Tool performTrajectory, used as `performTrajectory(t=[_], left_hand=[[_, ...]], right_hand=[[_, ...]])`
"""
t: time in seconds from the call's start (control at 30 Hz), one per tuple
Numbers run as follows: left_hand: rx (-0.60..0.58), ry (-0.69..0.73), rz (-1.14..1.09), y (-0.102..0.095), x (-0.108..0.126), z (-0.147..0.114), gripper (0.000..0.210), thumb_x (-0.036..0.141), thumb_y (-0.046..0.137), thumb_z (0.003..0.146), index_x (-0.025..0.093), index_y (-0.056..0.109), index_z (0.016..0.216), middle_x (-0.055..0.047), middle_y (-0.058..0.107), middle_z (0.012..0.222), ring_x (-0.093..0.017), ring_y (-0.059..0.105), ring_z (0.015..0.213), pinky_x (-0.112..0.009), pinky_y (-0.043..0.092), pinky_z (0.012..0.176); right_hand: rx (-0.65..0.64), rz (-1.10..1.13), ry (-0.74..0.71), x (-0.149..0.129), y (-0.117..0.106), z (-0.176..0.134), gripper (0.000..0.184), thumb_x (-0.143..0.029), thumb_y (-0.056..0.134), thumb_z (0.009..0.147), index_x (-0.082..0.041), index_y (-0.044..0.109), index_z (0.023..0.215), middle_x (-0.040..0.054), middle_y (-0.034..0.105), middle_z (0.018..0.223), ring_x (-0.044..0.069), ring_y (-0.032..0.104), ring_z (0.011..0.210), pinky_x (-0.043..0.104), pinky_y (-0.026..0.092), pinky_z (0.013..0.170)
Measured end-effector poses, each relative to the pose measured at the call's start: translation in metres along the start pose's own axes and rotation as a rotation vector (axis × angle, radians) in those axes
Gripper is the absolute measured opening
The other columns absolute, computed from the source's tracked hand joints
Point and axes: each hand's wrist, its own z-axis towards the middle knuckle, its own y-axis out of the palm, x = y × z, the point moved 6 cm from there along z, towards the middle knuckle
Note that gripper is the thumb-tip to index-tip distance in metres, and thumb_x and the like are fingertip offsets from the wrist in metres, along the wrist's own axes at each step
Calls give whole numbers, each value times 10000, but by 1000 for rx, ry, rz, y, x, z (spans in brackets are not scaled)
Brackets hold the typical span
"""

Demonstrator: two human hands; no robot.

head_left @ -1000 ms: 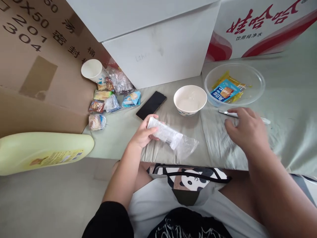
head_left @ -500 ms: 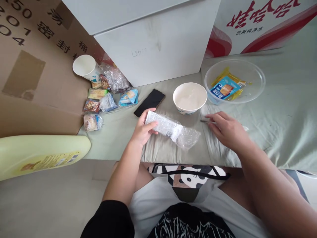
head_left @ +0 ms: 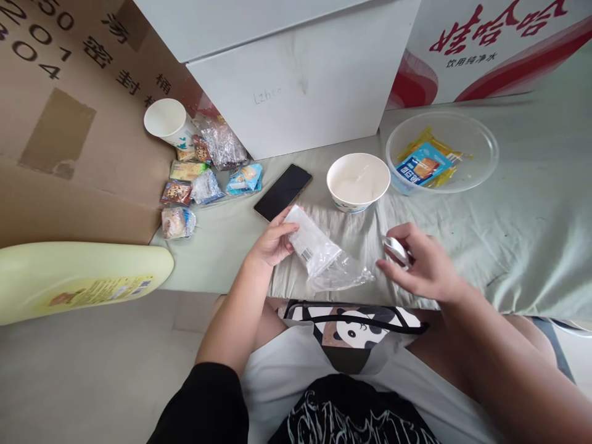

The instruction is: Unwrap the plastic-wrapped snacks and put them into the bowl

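Gripping one end of the clear plastic packet [head_left: 319,253], the left hand [head_left: 272,243] had its fingers curled round it, so the packet slanted away to that hand's right and rested on the pale green cloth [head_left: 509,234], just in front of the white bowl [head_left: 357,182]. Near the packet's loose end, the right hand [head_left: 423,265] pinched a small white-and-metal object [head_left: 396,249] between thumb and fingers; I could not tell what it was

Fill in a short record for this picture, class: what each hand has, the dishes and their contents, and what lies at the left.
left hand: grips clear plastic packet
right hand: holds small white utensil
white bowl: looks empty
clear bowl: holds blue sachet and yellow wrappers
phone: dark, lies flat
left side: paper cup, snack packets
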Motion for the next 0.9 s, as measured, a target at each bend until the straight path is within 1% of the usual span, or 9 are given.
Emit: performTrajectory(t=[0.13, 0.2, 0.33, 0.43, 0.5, 0.57, 0.63, 0.77, 0.9], left_hand=[[-26, -39, 40, 10, -6, 3, 544, 185, 837, 595, 200, 649, 1105, 19, 679, 785, -61, 563, 492, -123, 323, 327], [-39, -44, 77, 14, -7, 3, 553, 201, 848, 596, 201, 644, 1110, 10, 683, 823, -68, 575, 521, -127, 306, 338], [-53, -44, 184, 20, -9, -1, 579, 260, 876, 592, 206, 631, 1113, 14, 655, 830, -55, 535, 521, -132, 258, 359], [-58, -6, 247, 25, -8, -5, 585, 302, 882, 601, 199, 628, 1117, 31, 620, 808, -31, 460, 489, -139, 252, 363], [-59, 17, 281, 27, -8, -6, 590, 312, 884, 601, 198, 633, 1122, 34, 608, 814, -29, 448, 493, -144, 264, 361], [-60, 38, 309, 29, -9, -6, 601, 319, 886, 603, 199, 644, 1139, 35, 598, 816, -31, 441, 499, -145, 268, 356], [-53, 76, 329, 29, -11, -5, 620, 345, 886, 618, 201, 661, 1177, 37, 584, 804, -35, 430, 505, -149, 271, 355], [-4, 221, 426, 26, -15, -7, 672, 449, 857, 699, 200, 667, 1293, 13, 608, 809, -72, 472, 555, -176, 385, 415], [-65, 346, 548, 32, -22, -16, 779, 503, 817, 761, 211, 581, 1444, -93, 675, 1175, -205, 669, 898, -284, 587, 716]], right_hand=[[-113, 137, -59, -18, 27, -5, 279, -307, 675, 862, -240, 524, 1087, -95, 529, 600, 95, 435, 447, 244, 385, 473], [-128, 131, -84, -18, 35, -6, 319, -316, 668, 891, -237, 556, 1178, -65, 614, 664, 101, 492, 476, 248, 428, 510], [-139, 89, -108, -16, 45, -6, 243, -363, 632, 944, -235, 656, 1150, 34, 752, 885, 133, 622, 594, 270, 495, 596], [-147, 66, -90, -15, 52, -6, 308, -356, 595, 952, -236, 663, 1228, 36, 759, 888, 130, 584, 569, 271, 487, 597], [-149, 12, -66, -14, 56, -6, 257, -354, 586, 948, -235, 697, 1147, 26, 743, 823, 127, 551, 551, 266, 455, 591], [-149, -64, -22, -11, 60, -5, 194, -366, 578, 947, -227, 713, 939, 17, 698, 711, 133, 546, 554, 263, 411, 585], [-145, -89, 45, -7, 63, -4, 250, -378, 564, 944, -221, 651, 770, 10, 649, 639, 136, 544, 556, 260, 373, 574], [-97, -26, 228, 1, 62, 0, 190, -332, 566, 889, -223, 592, 735, 6, 663, 654, 142, 573, 575, 256, 384, 590], [23, -28, 381, 8, 55, 2, 105, -287, 556, 800, -222, 594, 726, 20, 685, 664, 167, 611, 606, 270, 413, 610]])
